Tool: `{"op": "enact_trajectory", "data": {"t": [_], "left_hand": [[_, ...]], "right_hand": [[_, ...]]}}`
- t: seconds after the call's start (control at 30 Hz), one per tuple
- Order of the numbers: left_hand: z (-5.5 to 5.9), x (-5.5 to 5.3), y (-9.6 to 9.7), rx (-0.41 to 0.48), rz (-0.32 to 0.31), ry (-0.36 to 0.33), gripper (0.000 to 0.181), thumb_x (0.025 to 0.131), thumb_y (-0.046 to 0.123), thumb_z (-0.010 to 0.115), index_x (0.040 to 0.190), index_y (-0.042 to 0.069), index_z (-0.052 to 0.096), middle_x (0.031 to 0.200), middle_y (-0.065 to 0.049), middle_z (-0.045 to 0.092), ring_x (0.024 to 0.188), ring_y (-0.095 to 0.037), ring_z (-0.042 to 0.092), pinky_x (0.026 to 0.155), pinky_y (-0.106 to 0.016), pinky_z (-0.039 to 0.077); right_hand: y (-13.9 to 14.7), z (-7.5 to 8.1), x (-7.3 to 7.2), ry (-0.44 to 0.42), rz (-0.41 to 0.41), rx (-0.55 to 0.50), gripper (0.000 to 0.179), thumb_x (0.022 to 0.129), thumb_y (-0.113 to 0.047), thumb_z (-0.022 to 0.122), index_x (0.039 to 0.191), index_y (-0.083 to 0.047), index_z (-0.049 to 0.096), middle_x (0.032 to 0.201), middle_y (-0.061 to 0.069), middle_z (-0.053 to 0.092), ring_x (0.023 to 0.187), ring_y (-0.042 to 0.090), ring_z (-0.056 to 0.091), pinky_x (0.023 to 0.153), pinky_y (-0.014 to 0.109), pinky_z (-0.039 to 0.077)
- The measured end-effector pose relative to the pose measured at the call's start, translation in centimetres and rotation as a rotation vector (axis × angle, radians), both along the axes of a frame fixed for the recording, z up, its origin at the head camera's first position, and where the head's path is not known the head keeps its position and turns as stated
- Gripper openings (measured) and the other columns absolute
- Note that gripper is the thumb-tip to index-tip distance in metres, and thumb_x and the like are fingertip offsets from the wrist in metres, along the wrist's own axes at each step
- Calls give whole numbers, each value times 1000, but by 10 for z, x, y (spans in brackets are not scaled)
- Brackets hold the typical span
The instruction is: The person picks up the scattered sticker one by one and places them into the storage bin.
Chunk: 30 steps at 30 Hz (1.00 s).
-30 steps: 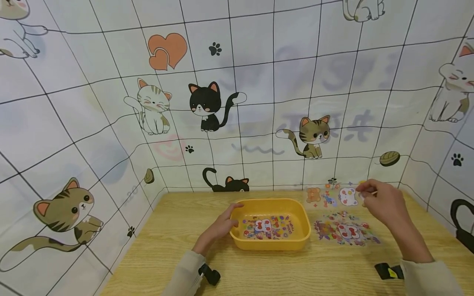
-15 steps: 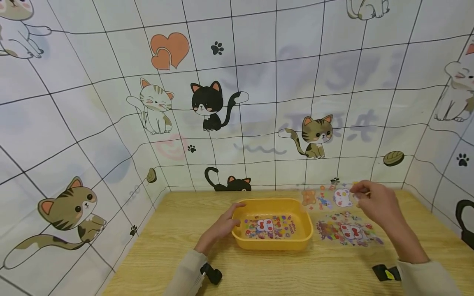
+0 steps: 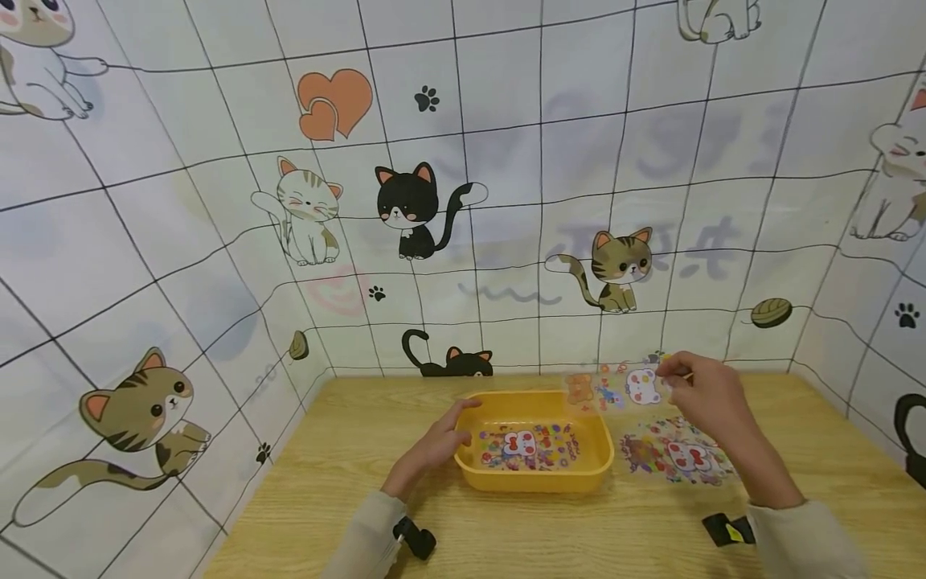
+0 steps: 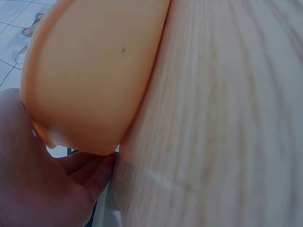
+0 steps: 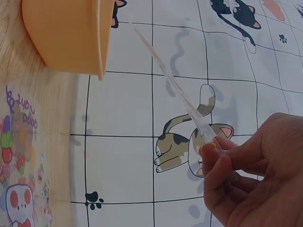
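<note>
My left hand (image 3: pixel 434 445) grips the left end of a yellow plastic basin (image 3: pixel 535 482), thumb at the rim and fingers low against the outer wall, as the left wrist view shows. Inside the basin lies a clear printed plastic sheet (image 3: pixel 519 444) with a white cartoon face and colourful figures. My right hand (image 3: pixel 712 402) pinches the right edge of another clear printed plastic sheet (image 3: pixel 641 387), with a bear and a white face on it. This sheet is raised, its left end overlapping the basin's back right corner in the head view; the right wrist view sees it nearly edge-on.
A third clear printed sheet (image 3: pixel 683 455) lies flat on the wood-grain table (image 3: pixel 325 498), right of the basin. A white cloth wall (image 3: pixel 499 217) with cartoon cats and black grid lines surrounds the back and sides of the table.
My right hand has moved left with the pinched sheet, bringing its left end over the basin's back right corner. The left hand stays on the basin.
</note>
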<state>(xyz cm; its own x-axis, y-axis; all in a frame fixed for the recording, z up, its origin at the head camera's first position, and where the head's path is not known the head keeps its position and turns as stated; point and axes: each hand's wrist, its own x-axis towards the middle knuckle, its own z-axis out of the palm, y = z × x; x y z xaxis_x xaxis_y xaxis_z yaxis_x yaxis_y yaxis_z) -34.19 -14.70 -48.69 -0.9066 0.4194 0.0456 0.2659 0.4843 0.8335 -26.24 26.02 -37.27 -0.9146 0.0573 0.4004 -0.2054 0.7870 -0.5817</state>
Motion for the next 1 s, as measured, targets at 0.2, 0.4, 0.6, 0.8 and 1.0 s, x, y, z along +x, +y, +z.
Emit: {"op": "enact_trajectory", "data": {"t": [0.2,0.4,0.6,0.8,1.0], "left_hand": [[1,1,0,2,4,-5,65,92,10,52,155,25,42,169,-9,31,151,-35,34,112,-55,36],[0,0,-1,-13,15,-4,65,92,11,51,154,24,42,169,-10,31,150,-35,36,108,-53,38],[0,1,-2,-4,11,-3,65,92,10,50,155,23,42,169,-10,31,152,-36,34,112,-55,36],[-1,2,-1,-7,9,0,65,92,11,51,155,22,42,169,-10,31,152,-37,34,112,-55,36],[1,2,1,-1,8,0,65,92,11,51,155,22,41,169,-10,30,154,-38,30,118,-61,31]], "right_hand": [[-11,3,-5,12,26,4,23,99,-2,49,108,0,70,104,22,72,70,20,59,47,30,41],[-22,2,-10,12,58,15,22,98,-1,51,105,1,71,100,20,73,69,21,60,49,30,42],[-30,-2,-14,-17,82,19,23,98,0,50,105,2,71,101,20,72,67,20,57,49,30,40],[-36,-2,-17,-16,95,34,21,98,0,52,103,0,72,110,23,73,72,22,62,51,30,41],[-42,1,-21,-14,117,47,23,98,2,51,103,-1,73,112,23,73,72,21,61,52,31,41]]}}
